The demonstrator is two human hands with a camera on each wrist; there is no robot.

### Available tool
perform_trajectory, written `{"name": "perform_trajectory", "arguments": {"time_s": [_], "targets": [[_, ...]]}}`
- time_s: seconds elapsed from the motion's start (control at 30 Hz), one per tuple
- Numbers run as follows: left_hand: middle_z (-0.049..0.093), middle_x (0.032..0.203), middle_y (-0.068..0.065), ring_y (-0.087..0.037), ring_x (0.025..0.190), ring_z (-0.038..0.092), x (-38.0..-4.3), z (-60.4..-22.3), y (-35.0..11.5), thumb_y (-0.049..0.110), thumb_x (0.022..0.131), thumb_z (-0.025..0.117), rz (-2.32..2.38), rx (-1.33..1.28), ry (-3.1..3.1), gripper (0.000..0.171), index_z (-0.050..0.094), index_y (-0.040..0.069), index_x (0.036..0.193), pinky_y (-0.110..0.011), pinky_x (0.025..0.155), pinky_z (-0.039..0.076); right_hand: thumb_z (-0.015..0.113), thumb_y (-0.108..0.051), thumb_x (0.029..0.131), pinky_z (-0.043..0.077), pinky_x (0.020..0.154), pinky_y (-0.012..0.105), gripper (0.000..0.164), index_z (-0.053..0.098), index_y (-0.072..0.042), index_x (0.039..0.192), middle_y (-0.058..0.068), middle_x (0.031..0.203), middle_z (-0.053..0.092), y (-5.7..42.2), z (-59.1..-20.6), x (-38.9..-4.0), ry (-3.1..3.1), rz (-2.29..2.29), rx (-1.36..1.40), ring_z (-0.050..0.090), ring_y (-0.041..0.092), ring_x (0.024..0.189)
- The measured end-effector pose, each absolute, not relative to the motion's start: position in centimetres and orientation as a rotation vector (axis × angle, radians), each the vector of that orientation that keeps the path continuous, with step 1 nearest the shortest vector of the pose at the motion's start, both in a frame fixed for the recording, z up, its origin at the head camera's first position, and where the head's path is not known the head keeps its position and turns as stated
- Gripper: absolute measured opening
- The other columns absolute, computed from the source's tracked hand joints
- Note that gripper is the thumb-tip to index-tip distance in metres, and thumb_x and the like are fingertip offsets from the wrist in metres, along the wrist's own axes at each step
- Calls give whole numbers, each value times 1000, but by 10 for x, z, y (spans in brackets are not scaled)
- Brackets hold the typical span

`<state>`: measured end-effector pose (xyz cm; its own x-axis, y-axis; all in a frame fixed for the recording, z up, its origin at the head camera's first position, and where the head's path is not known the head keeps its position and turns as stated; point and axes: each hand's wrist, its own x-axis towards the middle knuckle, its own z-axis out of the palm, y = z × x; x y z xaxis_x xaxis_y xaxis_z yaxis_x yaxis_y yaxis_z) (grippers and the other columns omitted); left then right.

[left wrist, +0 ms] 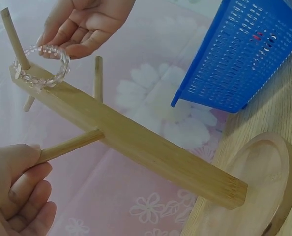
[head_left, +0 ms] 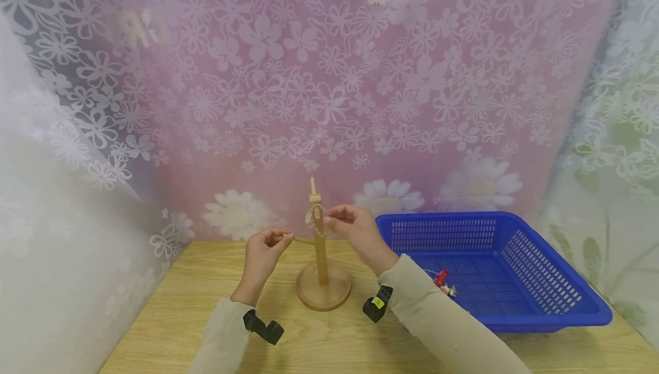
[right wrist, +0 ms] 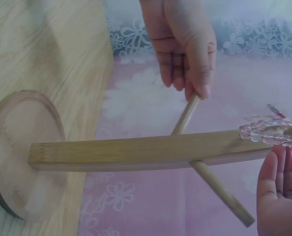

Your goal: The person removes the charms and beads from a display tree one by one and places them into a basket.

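Observation:
A wooden stand (head_left: 321,262) with a round base and several slanted pegs stands upright on the table. My left hand (head_left: 262,254) pinches the end of a lower peg (left wrist: 72,146) between thumb and fingers. Up by the top of the post, my right hand (head_left: 360,234) pinches a clear, pinkish beaded bracelet (left wrist: 65,66) by its edge. The bracelet's far side lies at the root of an upper peg (left wrist: 14,37); whether it fully encircles that peg, I cannot tell. In the right wrist view, the bracelet (right wrist: 256,133) rests close against the post.
A blue plastic basket (head_left: 494,285) stands on the table at the right, beside my right forearm. Inside it lies a small red item (head_left: 441,277) with pale pieces, partly hidden by the sleeve. A flowered pink curtain (head_left: 329,76) hangs behind the wooden table (head_left: 175,311).

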<state>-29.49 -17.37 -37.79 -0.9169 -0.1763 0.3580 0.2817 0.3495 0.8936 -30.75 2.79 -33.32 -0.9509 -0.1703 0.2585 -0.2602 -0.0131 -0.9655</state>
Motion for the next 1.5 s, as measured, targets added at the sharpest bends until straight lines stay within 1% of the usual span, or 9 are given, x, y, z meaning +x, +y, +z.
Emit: {"name": "perform_trajectory", "arguments": {"time_s": [0.17, 0.3, 0.4, 0.57, 0.77, 0.93, 1.1, 1.33, 1.5], "targets": [[68, 79, -17, -14, 70, 62, -282, -364, -169, 7, 85, 70, -1586, -143, -2231, 14, 69, -5, 91, -19, 66, 48, 65, 1, 86, 51, 85, 41, 16, 63, 7, 100, 7, 92, 66, 31, -328, -307, -2134, 2185, 511, 61, 14, 86], [68, 80, -17, -16, 72, 62, -287, -369, -171, 7, 85, 70, -1597, -139, -2234, 14, 70, -5, 92, -19, 67, 48, 64, 1, 87, 51, 83, 35, 16, 62, 10, 100, 6, 90, 67, 31, -325, -307, -2110, 2187, 549, 61, 13, 86], [68, 79, -12, -14, 71, 62, -297, -380, -175, 10, 85, 71, -1614, -121, -2223, 15, 71, -2, 93, -19, 68, 48, 64, 0, 87, 50, 80, 28, 16, 62, 9, 100, 7, 91, 67, 31, -322, -306, -2111, 2182, 570, 61, 13, 87], [69, 79, -9, -10, 70, 61, -306, -393, -179, 18, 84, 73, -1617, -126, -2209, 17, 72, 2, 92, -20, 68, 49, 64, -1, 88, 49, 86, 36, 15, 62, 6, 101, 15, 98, 66, 34, -316, -304, -2133, 2185, 613, 61, 17, 90], [68, 79, -12, -14, 71, 62, -307, -396, -179, 14, 83, 73, -1622, -119, -2197, 11, 72, 5, 89, -23, 69, 50, 64, -4, 89, 49, 85, 31, 16, 61, 6, 102, 16, 99, 65, 38, -308, -301, -2126, 2173, 723, 61, 22, 93], [68, 76, -8, -15, 70, 62, -307, -396, -179, 12, 83, 73, -1613, -124, -2192, 9, 72, 4, 88, -23, 68, 50, 63, -4, 89, 50, 83, 31, 17, 60, 7, 103, 22, 102, 63, 41, -300, -297, -2100, 2168, 789, 62, 16, 88], [68, 79, -13, -18, 71, 63, -308, -396, -180, 13, 84, 73, -1628, -135, -2188, 10, 72, 5, 89, -23, 68, 50, 63, -3, 89, 51, 83, 31, 18, 60, 7, 103, 18, 98, 65, 42, -294, -294, -2101, 2159, 806, 62, 14, 84], [68, 79, -13, -13, 71, 62, -308, -397, -181, 12, 84, 72, -1630, -135, -2187, 11, 72, 3, 90, -22, 69, 50, 62, -3, 89, 50, 85, 33, 16, 60, 6, 102, 17, 98, 65, 44, -288, -288, -2099, 2165, 853, 62, 13, 85], [68, 82, -18, -15, 71, 63, -307, -397, -180, 14, 84, 73, -1633, -136, -2189, 12, 72, 4, 90, -22, 69, 50, 63, -5, 90, 50, 84, 34, 20, 59, 8, 105, 3, 92, 66, 48, -283, -283, -2112, 2165, 865, 61, 13, 83]]}}
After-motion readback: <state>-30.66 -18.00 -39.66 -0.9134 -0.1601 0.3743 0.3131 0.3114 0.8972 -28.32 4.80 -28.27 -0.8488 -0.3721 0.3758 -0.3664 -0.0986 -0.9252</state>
